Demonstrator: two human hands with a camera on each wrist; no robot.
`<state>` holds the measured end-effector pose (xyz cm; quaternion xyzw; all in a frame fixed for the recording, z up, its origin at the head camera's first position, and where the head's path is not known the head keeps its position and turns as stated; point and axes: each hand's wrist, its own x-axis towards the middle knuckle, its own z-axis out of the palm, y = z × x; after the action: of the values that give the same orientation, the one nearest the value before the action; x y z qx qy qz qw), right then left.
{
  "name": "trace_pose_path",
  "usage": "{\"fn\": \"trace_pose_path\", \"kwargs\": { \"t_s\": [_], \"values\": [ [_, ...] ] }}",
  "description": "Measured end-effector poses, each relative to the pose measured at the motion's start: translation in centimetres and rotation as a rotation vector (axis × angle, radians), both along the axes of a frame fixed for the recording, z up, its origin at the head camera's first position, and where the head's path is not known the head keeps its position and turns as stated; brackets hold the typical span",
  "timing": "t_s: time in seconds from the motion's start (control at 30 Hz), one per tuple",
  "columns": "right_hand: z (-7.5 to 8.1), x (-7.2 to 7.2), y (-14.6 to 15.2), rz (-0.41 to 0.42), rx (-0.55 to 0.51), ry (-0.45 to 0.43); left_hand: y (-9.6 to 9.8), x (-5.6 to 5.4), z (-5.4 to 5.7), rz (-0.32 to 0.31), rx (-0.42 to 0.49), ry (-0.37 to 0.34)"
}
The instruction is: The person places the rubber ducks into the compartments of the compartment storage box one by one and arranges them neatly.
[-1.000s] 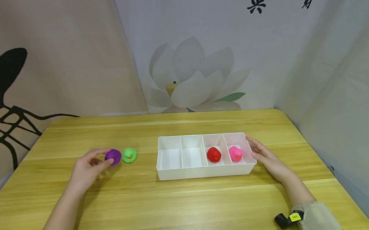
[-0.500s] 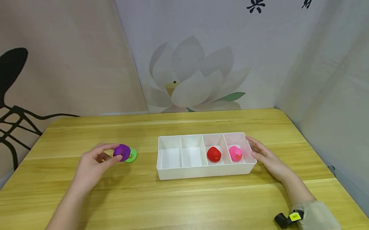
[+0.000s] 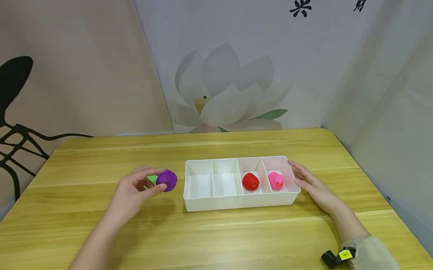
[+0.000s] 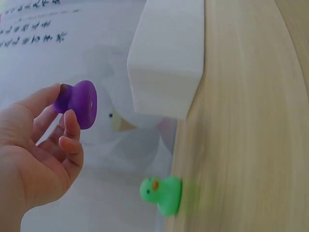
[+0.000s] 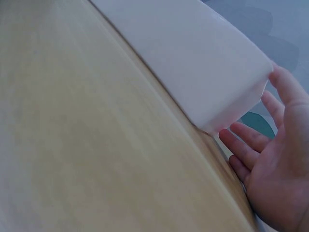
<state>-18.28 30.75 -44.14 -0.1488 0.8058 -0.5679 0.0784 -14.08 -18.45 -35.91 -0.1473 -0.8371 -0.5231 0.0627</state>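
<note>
While the left hand (image 3: 134,191) pinches it between thumb and fingertips, the rounded purple rubber toy (image 3: 169,180) is held clear of the worktop (image 3: 225,244), just left of a long white plastic tray (image 3: 241,201). That tray's long axis runs left to right, so its left end faces the toy, and the left hand is much the nearer to that end. The toy looks smooth and plain purple, narrower at the pinched part and swelling to a flat round base that faces down.

Near it, a bright green rubber duck (image 4: 168,194) with an orange beak stands upright on the worktop, partly hidden behind the left hand in the head view. Among the tray's four compartments, a red rubber duck (image 3: 250,182) sits in the third from the left and a pink rubber duck (image 3: 276,181) in the rightmost. The right hand (image 3: 315,187) grasps nothing; its relaxed fingers touch the tray's right end, though the dim wrist view leaves unclear how firmly.
</note>
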Motion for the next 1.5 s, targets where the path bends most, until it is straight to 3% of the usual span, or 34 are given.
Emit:
{"fn": "trace_pose_path", "kwargs": {
  "t_s": [0.33,0.57,1.03,1.5],
  "values": [
    [0.1,0.1,-0.1,-0.005,0.001,-0.008,3.1,-0.6,0.5,-0.111,0.030,-0.023],
    [0.0,0.0,0.0,-0.001,-0.004,-0.009,5.3,-1.4,1.3,-0.155,0.033,-0.052],
    [-0.2,0.0,0.3,-0.003,-0.009,-0.018,8.8,-3.7,1.6,-0.203,0.006,-0.128],
    [-0.1,0.0,0.2,0.002,-0.002,-0.015,11.3,-6.1,0.2,-0.260,-0.066,-0.187]
  ]
}}
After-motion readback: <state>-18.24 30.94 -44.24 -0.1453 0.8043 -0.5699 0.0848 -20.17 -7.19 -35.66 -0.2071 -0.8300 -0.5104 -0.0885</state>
